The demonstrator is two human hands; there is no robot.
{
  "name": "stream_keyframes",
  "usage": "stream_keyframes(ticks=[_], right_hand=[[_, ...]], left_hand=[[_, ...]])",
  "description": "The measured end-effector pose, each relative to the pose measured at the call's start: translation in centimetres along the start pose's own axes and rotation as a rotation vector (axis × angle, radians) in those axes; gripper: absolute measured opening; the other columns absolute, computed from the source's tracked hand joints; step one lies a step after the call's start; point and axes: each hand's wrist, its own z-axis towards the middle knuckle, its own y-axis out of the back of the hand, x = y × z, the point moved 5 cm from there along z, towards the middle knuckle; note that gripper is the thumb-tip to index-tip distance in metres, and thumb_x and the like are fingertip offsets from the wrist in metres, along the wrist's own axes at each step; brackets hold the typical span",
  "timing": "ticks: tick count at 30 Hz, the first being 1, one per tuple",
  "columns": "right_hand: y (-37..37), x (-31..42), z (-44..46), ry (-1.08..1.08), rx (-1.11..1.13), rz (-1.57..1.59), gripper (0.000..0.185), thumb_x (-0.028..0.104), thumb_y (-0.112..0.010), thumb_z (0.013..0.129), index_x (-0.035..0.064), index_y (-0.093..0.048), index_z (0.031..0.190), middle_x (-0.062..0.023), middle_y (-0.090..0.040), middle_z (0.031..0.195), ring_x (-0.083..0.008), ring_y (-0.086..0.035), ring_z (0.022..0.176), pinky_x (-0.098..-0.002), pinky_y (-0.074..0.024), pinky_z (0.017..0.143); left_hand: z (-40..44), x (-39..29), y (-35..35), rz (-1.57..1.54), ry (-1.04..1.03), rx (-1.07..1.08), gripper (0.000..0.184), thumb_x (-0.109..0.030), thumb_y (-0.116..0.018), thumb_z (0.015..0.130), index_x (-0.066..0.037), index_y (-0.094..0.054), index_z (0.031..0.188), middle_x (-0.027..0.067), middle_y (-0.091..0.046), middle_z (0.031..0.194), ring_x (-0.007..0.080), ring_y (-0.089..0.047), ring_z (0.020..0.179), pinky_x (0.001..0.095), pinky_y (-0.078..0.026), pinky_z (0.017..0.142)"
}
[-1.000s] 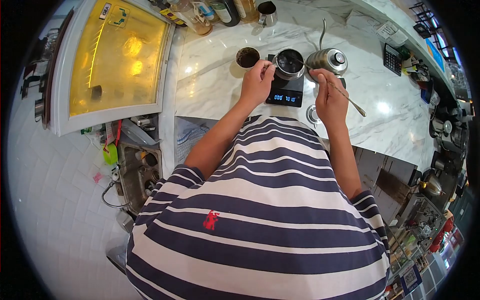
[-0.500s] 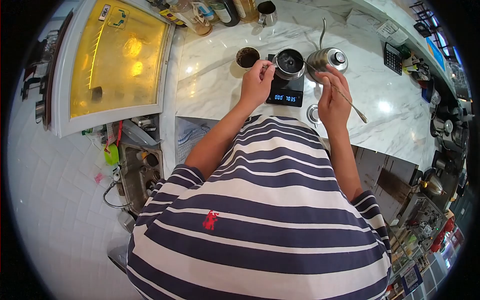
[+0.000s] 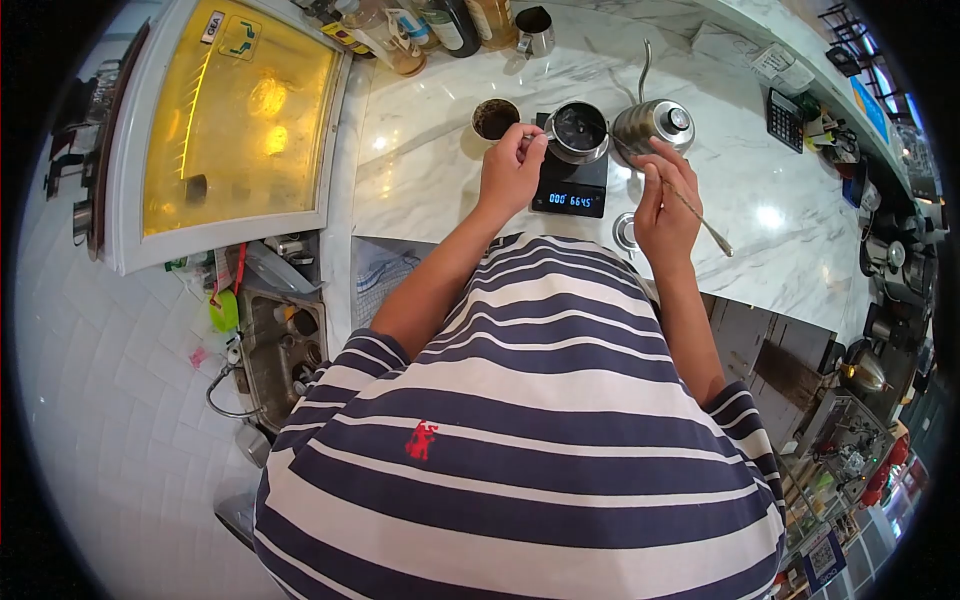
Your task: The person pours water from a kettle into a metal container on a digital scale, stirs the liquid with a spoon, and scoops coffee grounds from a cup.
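A round cup point(image 3: 579, 130) with a metal rim and dark liquid inside rests on a black digital scale point(image 3: 570, 178) with lit blue digits. My left hand point(image 3: 512, 172) is closed on the cup's handle at its left side. To the right, my right hand point(image 3: 667, 205) pinches a thin bar spoon point(image 3: 712, 234) with a twisted stem. One end of the spoon points down and right, away from the cup; the other is hidden by my fingers. Just beyond that hand stands a steel gooseneck kettle point(image 3: 645, 128).
A second cup point(image 3: 495, 119) with dark grounds-like residue stands left of the scale. Bottles point(image 3: 445, 25) and a small steel pitcher point(image 3: 535, 32) line the back. A round metal item point(image 3: 626, 231) lies near the front edge. A calculator point(image 3: 785, 118) sits at right, a sink point(image 3: 262, 330) at left.
My right hand has drawn the spoon back from the cup, where its upper end reached before. The scale's digits read lower than before. My left hand stays on the handle.
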Motion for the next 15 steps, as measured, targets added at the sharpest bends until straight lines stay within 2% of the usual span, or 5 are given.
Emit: stream_keyframes(ticks=[9, 15], right_hand=[[-0.4, 0.1, 0.8, 0.078, -0.019, -0.035, 0.007, 0.003, -0.066, 0.099, 0.0040, -0.072, 0.099, -0.0056, -0.075, 0.100, -0.0287, -0.070, 0.112, -0.0422, -0.0485, 0.091], [-0.5, 1.0, 0.4, 0.084, 0.035, 0.002, 0.006, 0.003, -0.066, 0.098, 0.0037, -0.071, 0.100, -0.0067, -0.075, 0.101, -0.0290, -0.070, 0.111, -0.0432, -0.0492, 0.094]], left_hand=[[0.2, -0.7, 0.3, 0.010, -0.036, -0.033, 0.016, -0.019, -0.070, 0.100, -0.004, -0.069, 0.105, 0.0027, -0.066, 0.074, 0.0103, -0.058, 0.064, 0.0277, -0.048, 0.061], [0.1, -0.7, 0.3, 0.006, -0.032, -0.030, 0.015, -0.019, -0.071, 0.098, -0.005, -0.070, 0.104, 0.0018, -0.066, 0.074, 0.0094, -0.056, 0.063, 0.0272, -0.048, 0.059]])
